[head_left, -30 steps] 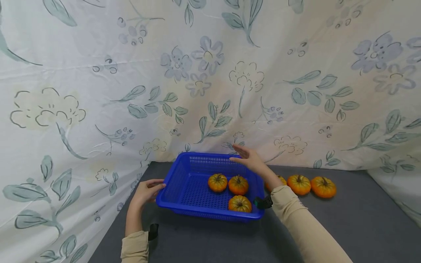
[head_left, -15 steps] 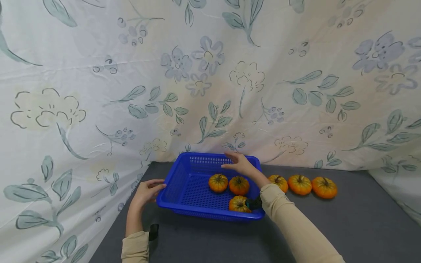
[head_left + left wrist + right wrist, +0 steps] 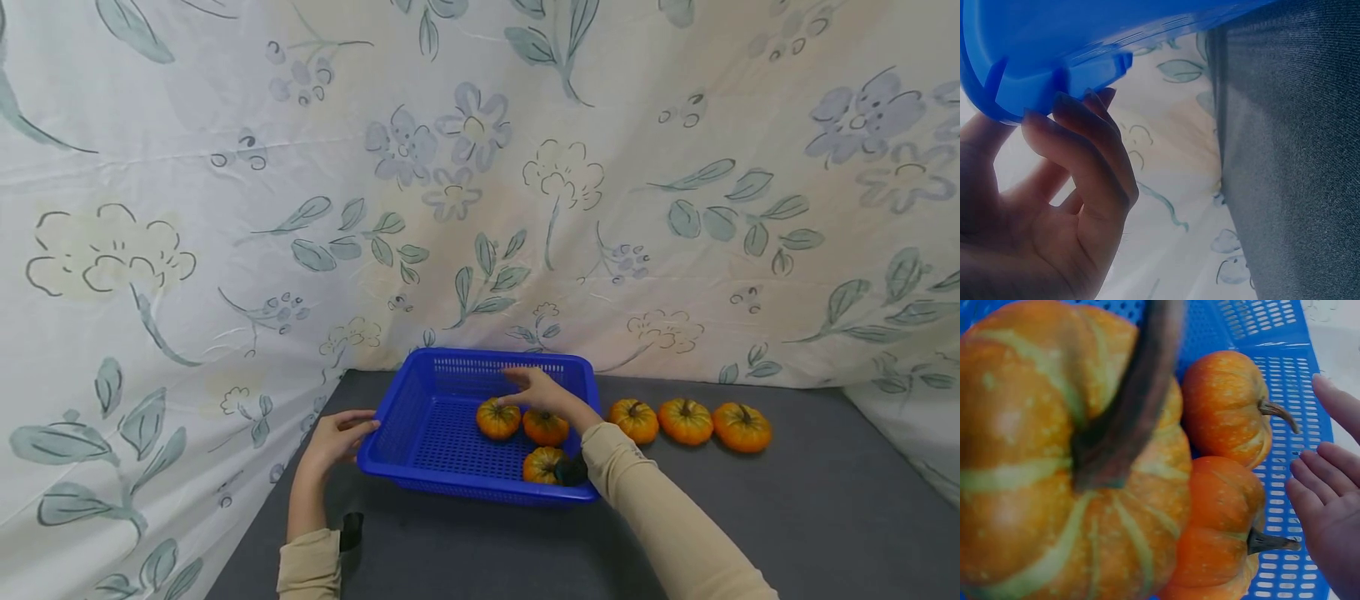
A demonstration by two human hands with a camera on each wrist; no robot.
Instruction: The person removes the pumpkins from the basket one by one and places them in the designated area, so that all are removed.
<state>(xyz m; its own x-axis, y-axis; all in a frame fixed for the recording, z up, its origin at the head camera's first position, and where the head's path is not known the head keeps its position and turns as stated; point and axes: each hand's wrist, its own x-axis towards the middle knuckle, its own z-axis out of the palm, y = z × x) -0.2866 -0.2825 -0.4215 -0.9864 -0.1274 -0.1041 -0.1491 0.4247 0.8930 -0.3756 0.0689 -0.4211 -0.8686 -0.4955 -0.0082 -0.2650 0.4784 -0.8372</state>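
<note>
A blue plastic basket (image 3: 480, 488) holds three small orange pumpkins: one toward the middle (image 3: 495, 421), one right of it (image 3: 546, 430), and one by the front wall (image 3: 540, 467). My left hand (image 3: 336, 438) grips the basket's left rim; in the left wrist view the fingers (image 3: 1094, 147) curl beneath the blue edge. Over the basket's right half, my right hand (image 3: 542, 392) hovers with spread fingers and holds nothing. In the right wrist view a striped pumpkin (image 3: 1016, 506) fills the left side, and the fingers (image 3: 1319, 481) stay apart from the stems.
Right of the basket, three more pumpkins sit in a row on the dark grey table: a near one (image 3: 633, 421), a middle one (image 3: 686, 422) and a far-right one (image 3: 742, 428). A floral cloth (image 3: 450, 250) hangs behind and along the sides.
My right hand has moved left and down, from above the basket's back right rim to over the pumpkins inside. The left hand has stayed on the rim.
</note>
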